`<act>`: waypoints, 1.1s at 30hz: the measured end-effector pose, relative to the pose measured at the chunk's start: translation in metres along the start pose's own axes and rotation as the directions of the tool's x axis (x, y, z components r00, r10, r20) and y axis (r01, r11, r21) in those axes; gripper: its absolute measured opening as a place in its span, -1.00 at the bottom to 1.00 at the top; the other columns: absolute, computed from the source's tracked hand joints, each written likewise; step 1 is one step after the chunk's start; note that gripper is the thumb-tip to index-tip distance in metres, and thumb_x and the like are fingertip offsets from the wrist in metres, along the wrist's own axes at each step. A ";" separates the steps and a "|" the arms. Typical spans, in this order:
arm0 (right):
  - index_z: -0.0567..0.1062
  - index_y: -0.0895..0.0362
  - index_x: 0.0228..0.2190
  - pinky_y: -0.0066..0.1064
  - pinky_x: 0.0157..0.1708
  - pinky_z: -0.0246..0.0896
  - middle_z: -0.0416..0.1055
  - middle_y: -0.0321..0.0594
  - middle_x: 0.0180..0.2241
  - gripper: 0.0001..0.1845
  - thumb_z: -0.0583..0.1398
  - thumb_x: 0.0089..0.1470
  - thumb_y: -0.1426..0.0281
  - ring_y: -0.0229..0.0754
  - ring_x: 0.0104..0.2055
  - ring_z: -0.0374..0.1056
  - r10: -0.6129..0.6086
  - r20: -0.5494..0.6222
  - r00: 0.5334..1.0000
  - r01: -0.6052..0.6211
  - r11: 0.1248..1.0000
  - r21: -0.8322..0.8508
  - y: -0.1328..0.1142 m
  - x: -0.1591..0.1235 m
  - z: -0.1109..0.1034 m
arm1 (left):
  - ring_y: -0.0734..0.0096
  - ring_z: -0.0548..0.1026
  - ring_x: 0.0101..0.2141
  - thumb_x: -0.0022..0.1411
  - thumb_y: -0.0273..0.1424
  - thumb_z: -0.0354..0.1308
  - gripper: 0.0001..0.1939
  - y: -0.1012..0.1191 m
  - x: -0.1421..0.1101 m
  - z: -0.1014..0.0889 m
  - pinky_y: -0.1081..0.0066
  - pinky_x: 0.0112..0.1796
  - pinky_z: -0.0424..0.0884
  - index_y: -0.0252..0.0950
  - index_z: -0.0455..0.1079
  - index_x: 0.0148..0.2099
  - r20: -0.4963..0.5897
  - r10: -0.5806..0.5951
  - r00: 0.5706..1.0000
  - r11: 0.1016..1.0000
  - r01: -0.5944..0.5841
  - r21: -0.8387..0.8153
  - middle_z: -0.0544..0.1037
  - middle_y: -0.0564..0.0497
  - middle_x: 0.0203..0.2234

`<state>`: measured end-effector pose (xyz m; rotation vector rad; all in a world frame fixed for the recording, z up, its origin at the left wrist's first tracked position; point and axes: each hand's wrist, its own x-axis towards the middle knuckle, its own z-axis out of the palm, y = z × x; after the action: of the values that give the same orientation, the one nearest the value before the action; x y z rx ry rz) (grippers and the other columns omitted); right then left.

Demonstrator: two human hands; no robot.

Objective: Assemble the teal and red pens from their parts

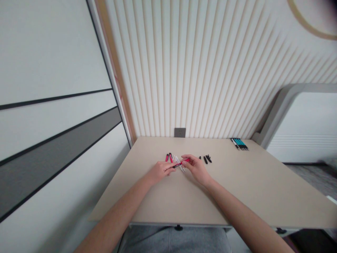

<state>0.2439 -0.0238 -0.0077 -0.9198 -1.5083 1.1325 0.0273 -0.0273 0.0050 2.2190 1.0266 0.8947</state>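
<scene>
Between my two hands lies a red and black pen (181, 163), held slantwise just above the table. My left hand (163, 169) pinches its black end, and my right hand (194, 166) grips the red end with thumb and fingers. Under and behind the pen, several thin white pen refills (176, 159) rest on the table, partly covered by my hands. Just beyond my left hand are red pen barrels (171, 157) with black tips. To the right of my right hand lie several small black pen parts (205, 160).
The beige table (163, 203) stands against a ribbed wall. A row of black, white and teal pens (239, 144) lies at its back right. A dark socket (180, 132) sits on the wall. A white cabinet (63, 147) stands left, a grey-white headboard (302, 123) right.
</scene>
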 end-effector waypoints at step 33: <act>0.59 0.10 -0.28 -0.33 -0.09 0.12 0.52 -0.12 -0.20 -0.75 0.09 0.22 0.39 -0.13 -0.12 0.36 -0.047 0.232 0.972 0.221 0.527 -0.821 0.007 0.044 0.004 | 0.37 0.44 -0.51 0.36 -0.17 -0.08 -0.60 -0.029 -0.003 -0.028 0.48 -0.42 0.25 -0.26 0.49 -0.04 -0.115 -0.183 0.976 0.944 0.207 0.257 0.49 0.05 -0.59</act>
<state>0.2310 0.0182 -0.0030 -1.3179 -2.3137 0.2843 -0.0078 -0.0086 0.0016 2.2561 1.4583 0.8134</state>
